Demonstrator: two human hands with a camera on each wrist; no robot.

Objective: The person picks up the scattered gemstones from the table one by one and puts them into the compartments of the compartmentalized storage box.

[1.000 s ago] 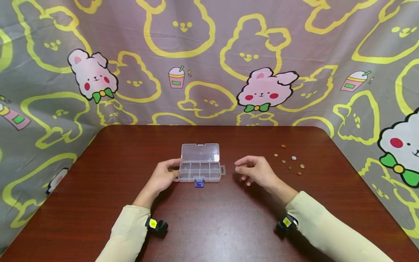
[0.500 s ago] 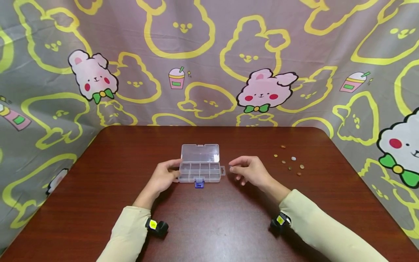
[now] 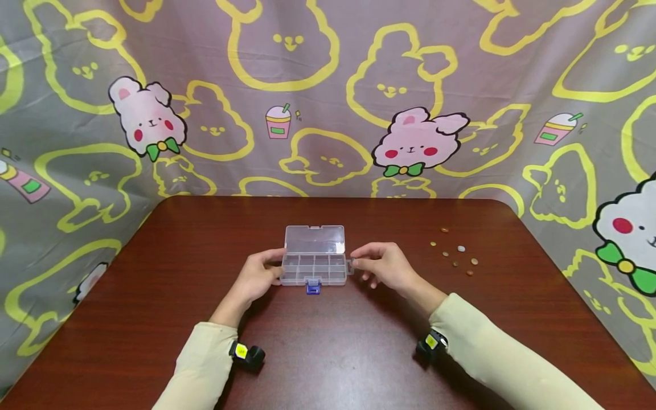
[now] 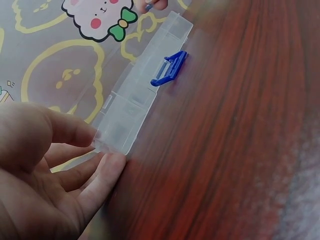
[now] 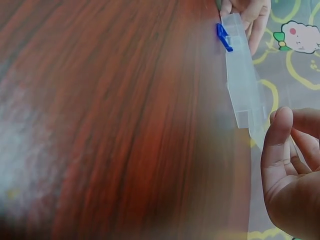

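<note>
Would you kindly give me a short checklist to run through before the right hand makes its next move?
1. Lid open: ok, swung back behind the compartments.
2. Box steadied: ok, left hand grips its left end.
3. Small piece held: ok, right hand pinches it.
4. Right hand over a compartment: not ok, it is at the box's right end.
5. Compartments' contents: cannot tell, too small to see.
</note>
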